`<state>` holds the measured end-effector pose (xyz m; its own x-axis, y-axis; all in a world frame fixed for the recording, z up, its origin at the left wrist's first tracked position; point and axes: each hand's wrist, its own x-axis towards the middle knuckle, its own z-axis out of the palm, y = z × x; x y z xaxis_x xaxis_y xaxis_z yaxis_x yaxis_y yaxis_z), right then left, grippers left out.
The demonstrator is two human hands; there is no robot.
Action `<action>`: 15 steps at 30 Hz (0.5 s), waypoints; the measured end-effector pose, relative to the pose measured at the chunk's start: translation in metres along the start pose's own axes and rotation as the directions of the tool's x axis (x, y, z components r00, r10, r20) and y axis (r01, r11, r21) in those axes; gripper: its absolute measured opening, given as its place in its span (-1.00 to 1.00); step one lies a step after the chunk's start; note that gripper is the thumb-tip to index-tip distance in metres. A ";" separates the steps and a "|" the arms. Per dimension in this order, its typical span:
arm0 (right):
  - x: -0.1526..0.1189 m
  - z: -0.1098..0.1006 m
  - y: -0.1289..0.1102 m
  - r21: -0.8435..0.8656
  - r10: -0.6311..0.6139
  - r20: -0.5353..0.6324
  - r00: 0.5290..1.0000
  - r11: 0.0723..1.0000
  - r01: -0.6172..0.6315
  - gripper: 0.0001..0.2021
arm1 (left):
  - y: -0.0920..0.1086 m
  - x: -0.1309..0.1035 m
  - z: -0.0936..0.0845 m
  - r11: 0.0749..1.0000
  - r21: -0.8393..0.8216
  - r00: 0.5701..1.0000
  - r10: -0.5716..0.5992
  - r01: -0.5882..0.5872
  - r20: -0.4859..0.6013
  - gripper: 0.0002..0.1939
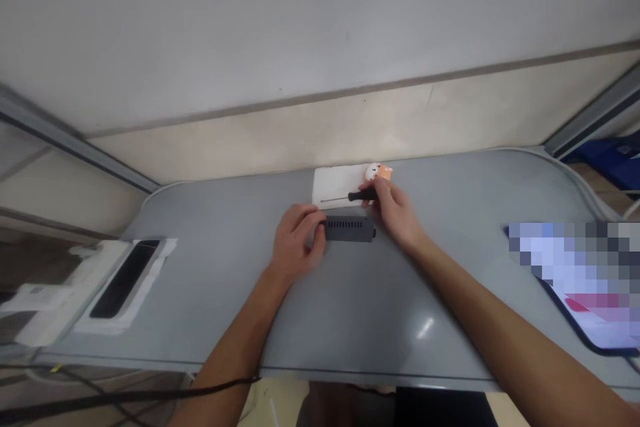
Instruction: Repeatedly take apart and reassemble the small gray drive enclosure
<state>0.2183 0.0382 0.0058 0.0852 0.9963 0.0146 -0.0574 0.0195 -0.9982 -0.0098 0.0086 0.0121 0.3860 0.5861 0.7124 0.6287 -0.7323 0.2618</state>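
A dark grey slotted box (349, 229) with a row of vent slots lies on the grey table. My left hand (299, 240) is closed around its left end, fingers on top and thumb at the near side. In my right hand (393, 208) is a screwdriver (361, 195) with a black handle and thin metal shaft, its tip pointing left. The shaft is above a white sheet (336, 181) behind the box. Just beyond my right fingers sits a small orange and white figure with an animal face (377, 172).
At the left, a black phone (126, 279) lies on white paper, with a white box (73, 300) beside it. A tablet with a lit screen (585, 293) lies at the right edge. A pale wall (320, 123) runs behind the table. Dark cables (125, 400) cross the lower left.
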 end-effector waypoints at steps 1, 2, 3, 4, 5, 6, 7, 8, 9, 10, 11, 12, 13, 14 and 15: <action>-0.001 0.001 0.000 -0.013 -0.009 0.026 1.000 1.000 0.009 -0.46 | 0.000 0.000 0.000 1.000 0.005 1.000 -0.002 0.002 -0.001 -0.83; -0.002 0.002 0.001 -0.022 -0.017 0.045 0.999 1.000 0.018 -0.46 | 0.001 0.001 0.000 1.000 0.007 1.000 -0.005 0.005 -0.005 -0.83; -0.002 0.002 0.001 -0.027 -0.026 0.055 0.998 0.999 0.027 -0.46 | 0.001 0.001 0.000 1.000 0.006 1.000 -0.009 0.010 -0.008 -0.83; -0.003 0.003 0.001 -0.034 -0.032 0.058 0.998 0.999 0.034 -0.47 | 0.001 0.002 -0.001 1.000 0.004 1.000 -0.012 0.013 -0.009 -0.84; -0.003 0.002 0.001 -0.041 -0.033 0.054 0.998 0.999 0.035 -0.48 | 0.001 0.002 -0.001 1.000 0.003 1.000 -0.014 0.014 -0.009 -0.84; -0.002 0.002 0.001 -0.046 -0.030 0.044 0.999 0.998 0.032 -0.48 | 0.000 0.002 -0.002 1.000 0.004 1.000 -0.016 0.016 -0.009 -0.85; -0.001 0.001 0.000 -0.041 -0.025 0.027 0.999 0.999 0.026 -0.48 | 0.000 0.002 -0.002 1.000 0.009 1.000 -0.015 0.015 -0.011 -0.85; 0.000 0.000 0.000 -0.024 -0.019 0.009 1.000 1.000 0.019 -0.48 | 0.000 0.001 -0.002 1.000 0.019 1.000 -0.010 0.011 -0.017 -0.85; 0.001 -0.002 0.000 0.009 -0.012 -0.014 1.000 1.000 0.012 -0.48 | 0.001 0.001 -0.002 0.999 0.036 1.000 -0.001 0.002 -0.024 -0.86; 0.003 -0.004 0.000 0.054 -0.001 -0.041 0.999 0.999 0.003 -0.47 | 0.002 0.001 -0.002 0.998 0.058 0.999 0.015 -0.013 -0.031 -0.85; 0.005 -0.007 0.000 0.108 0.016 -0.071 0.997 0.994 -0.009 -0.47 | 0.003 0.000 -0.001 0.996 0.081 0.999 0.036 -0.033 -0.034 -0.85; 0.008 -0.010 0.001 0.164 0.037 -0.105 0.994 0.986 -0.019 -0.47 | 0.006 0.000 -0.001 0.993 0.104 0.998 0.062 -0.059 -0.029 -0.83; 0.011 -0.014 0.001 0.219 0.064 -0.141 0.988 0.975 -0.032 -0.48 | 0.009 0.000 0.001 0.988 0.126 0.996 0.087 -0.084 -0.015 -0.80; 0.014 -0.018 0.001 0.265 0.092 -0.174 0.981 0.963 -0.043 -0.49 | 0.012 0.000 0.002 0.984 0.141 0.994 0.111 -0.111 0.007 -0.78; 0.017 -0.022 0.001 0.309 0.113 -0.209 0.971 0.950 -0.044 -0.50 | 0.015 0.001 0.005 0.978 0.152 0.990 0.136 -0.140 0.037 -0.75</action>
<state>0.2420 0.0536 0.0042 0.2839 0.9525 -0.1105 -0.3658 0.0011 -0.9307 0.0032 -0.0007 0.0135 0.4927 0.4933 0.7168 0.6633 -0.7461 0.0575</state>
